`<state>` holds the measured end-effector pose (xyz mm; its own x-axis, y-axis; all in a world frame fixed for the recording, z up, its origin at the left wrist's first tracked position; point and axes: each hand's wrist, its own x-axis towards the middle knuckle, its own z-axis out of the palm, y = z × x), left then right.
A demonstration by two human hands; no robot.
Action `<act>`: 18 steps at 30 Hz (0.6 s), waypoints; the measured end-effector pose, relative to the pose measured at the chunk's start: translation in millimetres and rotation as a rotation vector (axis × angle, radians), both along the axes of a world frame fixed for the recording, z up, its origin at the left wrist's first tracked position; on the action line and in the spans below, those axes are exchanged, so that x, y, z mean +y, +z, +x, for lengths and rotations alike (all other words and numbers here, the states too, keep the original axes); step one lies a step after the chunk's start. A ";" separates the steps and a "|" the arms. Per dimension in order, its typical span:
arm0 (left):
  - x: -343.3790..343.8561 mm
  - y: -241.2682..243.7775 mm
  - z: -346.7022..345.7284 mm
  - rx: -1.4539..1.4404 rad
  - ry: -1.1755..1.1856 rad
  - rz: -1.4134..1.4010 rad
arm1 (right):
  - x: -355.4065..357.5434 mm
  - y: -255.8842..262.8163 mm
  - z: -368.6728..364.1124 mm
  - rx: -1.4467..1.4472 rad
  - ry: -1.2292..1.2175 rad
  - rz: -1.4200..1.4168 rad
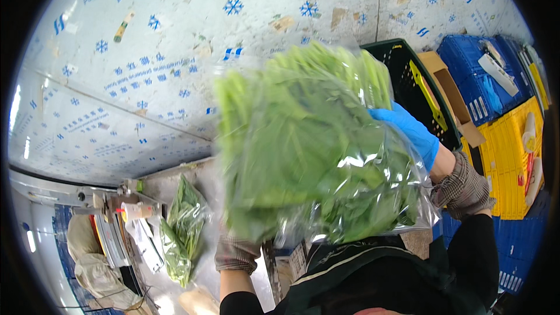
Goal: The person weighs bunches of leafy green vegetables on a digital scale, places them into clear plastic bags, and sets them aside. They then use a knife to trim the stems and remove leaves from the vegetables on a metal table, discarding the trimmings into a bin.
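Observation:
Clear plastic bags of leafy green vegetables (302, 153) are held up in front of me, leaves towards my body and pale stems towards the wall. My right hand (409, 133), in a blue glove, grips their right side. The bags hide my left hand; only its checked cuff and forearm show below their lower left corner. Another bagged bunch of leafy greens (183, 232) lies on the metal table (210, 267) at the left.
A dark green plastic crate (385, 46) stands behind my right hand, beside an open cardboard box (455, 96). Blue crates (463, 70) and yellow crates (503, 157) are stacked at the right. A printed panel wall (262, 22) rises behind the table. A lidded cup (135, 211) stands at the left.

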<state>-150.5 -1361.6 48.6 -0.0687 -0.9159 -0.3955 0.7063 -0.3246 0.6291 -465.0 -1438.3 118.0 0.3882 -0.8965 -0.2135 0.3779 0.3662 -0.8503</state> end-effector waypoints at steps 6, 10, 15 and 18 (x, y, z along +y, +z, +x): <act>-146.2 -132.6 -15.9 0.052 -0.266 0.078 | -65.5 -55.0 -44.4 -0.007 0.035 0.296; -165.2 -181.2 -30.3 -0.014 -0.409 0.331 | -112.1 -181.4 -103.3 0.372 0.044 0.029; -146.6 -270.7 33.0 -0.645 -0.260 0.356 | -126.4 -248.9 -115.9 1.735 0.223 0.107; -131.9 -267.9 41.4 -0.868 -0.186 0.440 | -98.5 -241.0 -91.4 1.581 0.384 -0.790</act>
